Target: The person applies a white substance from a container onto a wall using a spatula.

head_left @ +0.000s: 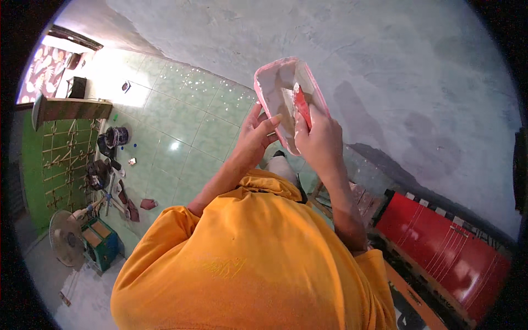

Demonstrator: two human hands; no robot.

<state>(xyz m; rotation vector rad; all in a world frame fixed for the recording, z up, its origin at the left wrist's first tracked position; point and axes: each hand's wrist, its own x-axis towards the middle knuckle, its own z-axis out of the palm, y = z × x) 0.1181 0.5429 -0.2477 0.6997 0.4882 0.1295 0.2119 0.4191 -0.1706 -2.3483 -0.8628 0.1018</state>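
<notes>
Surroundings: one floor (181, 132) of pale green tiles, white spatters strewn along its edge beside the wall; one grey wall (407, 71), patchy, with darker blotches at right. Far left: a lattice of thin sticks (69, 159) against a green surface; one dark bucket (116, 137), pale smears about the rim; one round fan (66, 238), next to a green box (102, 245). Lower right: one long panel, glossy red (440, 242), below the wall. Obstructing the view: an orange shirt (258, 269), which filled the lower middle and hid the floor beneath. Principal item: one oblong tub (268, 82), pink-rimmed, rounded at the corners, tilted, its inner walls coated with greyish-white residue; located ahead of the torso, seen partly against the wall. Left hand (254, 135): grasping the tub's left side, thumb over the rim. Right hand (322, 137): closed around a red-handled tool (301, 104), its whitish-smeared end inside the tub; the fingers covered part of the handle and the tub's near end.
</notes>
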